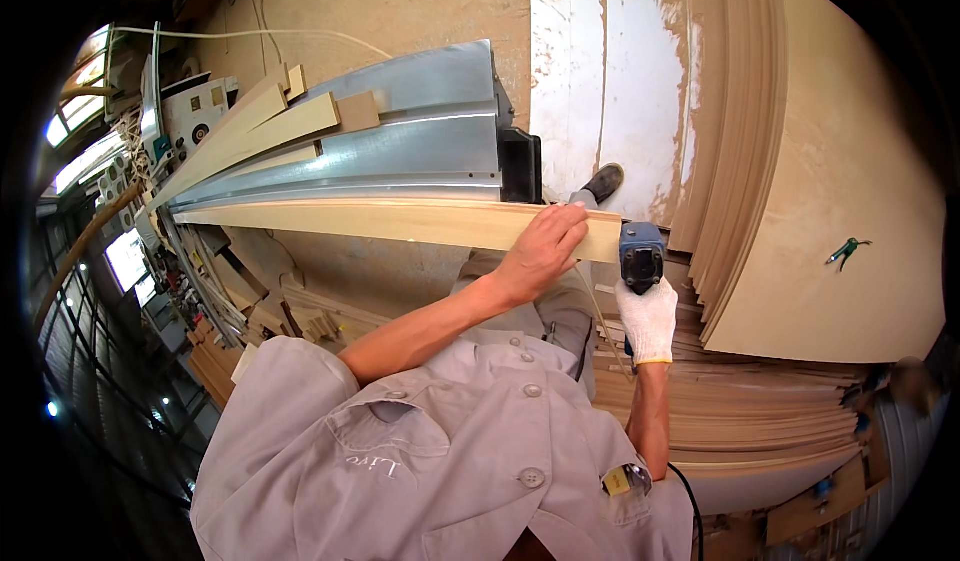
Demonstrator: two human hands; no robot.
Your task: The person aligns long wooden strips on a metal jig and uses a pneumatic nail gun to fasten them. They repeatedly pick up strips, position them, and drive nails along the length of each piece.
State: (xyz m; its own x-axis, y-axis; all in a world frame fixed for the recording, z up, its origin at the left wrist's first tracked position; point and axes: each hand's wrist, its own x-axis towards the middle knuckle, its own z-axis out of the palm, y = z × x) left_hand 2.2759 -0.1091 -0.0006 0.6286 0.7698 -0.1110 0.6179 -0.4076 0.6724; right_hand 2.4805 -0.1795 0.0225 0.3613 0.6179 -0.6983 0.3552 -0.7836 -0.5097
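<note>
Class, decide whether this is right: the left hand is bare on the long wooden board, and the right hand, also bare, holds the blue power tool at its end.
Not quite: the right hand wears a white glove, as the head view shows. It holds the blue power tool at the end of the long wooden board; the left hand is bare on the board.

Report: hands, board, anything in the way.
Bare left hand on long wooden board. Gloved right hand gripping blue power tool at board's end. Metal table close alongside.
</note>
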